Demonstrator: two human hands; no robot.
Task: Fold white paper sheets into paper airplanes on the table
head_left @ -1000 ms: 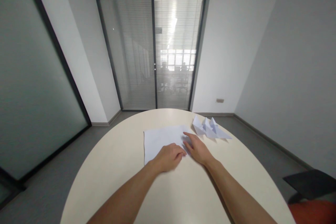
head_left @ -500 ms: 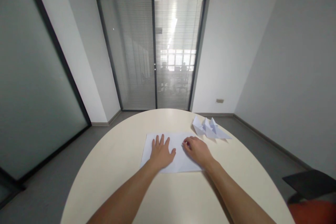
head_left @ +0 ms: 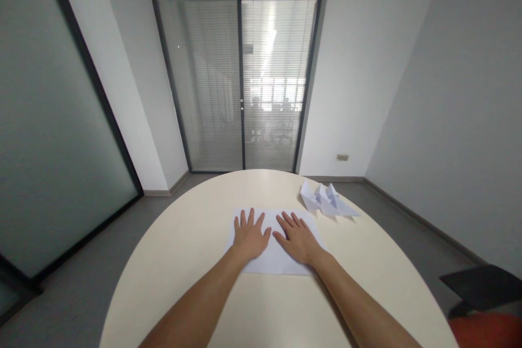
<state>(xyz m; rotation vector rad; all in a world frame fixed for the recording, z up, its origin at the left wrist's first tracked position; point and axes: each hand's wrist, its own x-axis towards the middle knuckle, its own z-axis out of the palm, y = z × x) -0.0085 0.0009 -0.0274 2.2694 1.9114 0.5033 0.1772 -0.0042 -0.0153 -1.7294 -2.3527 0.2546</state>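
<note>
Currently L hand (head_left: pixel 249 242) & R hand (head_left: pixel 299 242) are lying palm-down, unclenched, not grasping anything; L fingers are spreading wide, R fingers are angling twd the L hand, thumbs nearly meeting. White sheet of paper (head_left: pixel 277 263) is lying flat under both, showing btwn them & near the wrists, fingertips reaching close to its far edge. Folded white paper pcs (head_left: pixel 326 201) are standing just beyond R hand, to its right; can't tell qty. Round cream table (head_left: pixel 171 261) is supporting everything.
</note>
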